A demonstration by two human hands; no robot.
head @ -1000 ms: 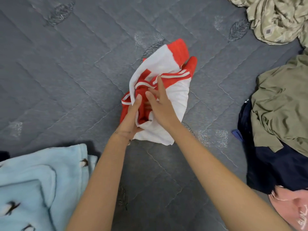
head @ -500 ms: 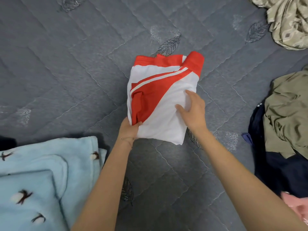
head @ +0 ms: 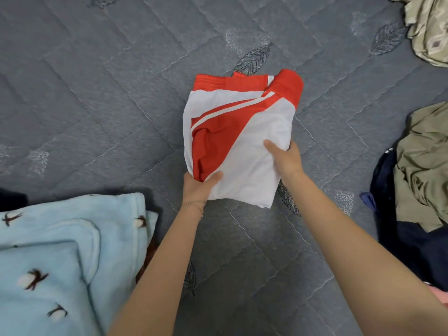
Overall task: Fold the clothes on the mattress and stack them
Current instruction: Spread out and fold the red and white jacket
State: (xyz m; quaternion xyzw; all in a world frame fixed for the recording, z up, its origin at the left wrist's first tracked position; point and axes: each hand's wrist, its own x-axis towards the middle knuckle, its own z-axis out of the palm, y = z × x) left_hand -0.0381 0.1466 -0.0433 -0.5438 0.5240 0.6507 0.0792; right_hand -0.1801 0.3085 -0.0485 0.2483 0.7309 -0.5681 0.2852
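Both hands, left [head: 197, 187] and right [head: 284, 160], grip the folded red-and-white jersey [head: 242, 139] at frame centre; the olive and navy heap [head: 421, 180] at right awaits folding

Smooth, slightly shiny red-and-white cloth garment [head: 242, 141] on matt quilted grey mattress [head: 97, 93].

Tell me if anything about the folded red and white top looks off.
Slightly: the red and white top is folded unevenly, with a loose red fold bulging at its lower left near the left hand, while the right hand grips the opposite edge. No damage visible.
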